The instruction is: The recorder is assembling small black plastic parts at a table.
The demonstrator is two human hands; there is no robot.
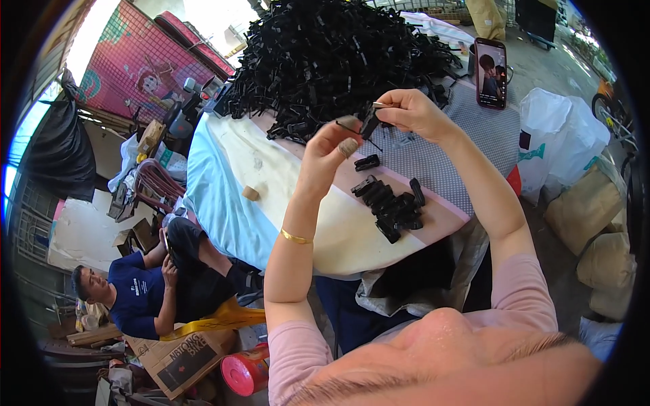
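Over the table, my two hands work on one small black piece (369, 124) with a thin cord trailing from it; its exact kind is too small to tell. My right hand (414, 115) pinches its upper end between thumb and fingers. Close to its other side, my left hand (328, 157) is closed around the cord, with a wrap on one fingertip and some blur. Below the hands lies a cluster of finished-looking black bundles (389, 206) of the same colour, with a single bundle (367, 162) apart from it. Beyond rises a large heap of black pieces (332, 61).
The round table (230, 196) has a striped cloth and a grey textured mat (433, 159). A phone (491, 73) stands upright at the far right. A small tan block (250, 193) lies left. White bags (565, 139) flank the right side. A person (145, 287) sits at left.
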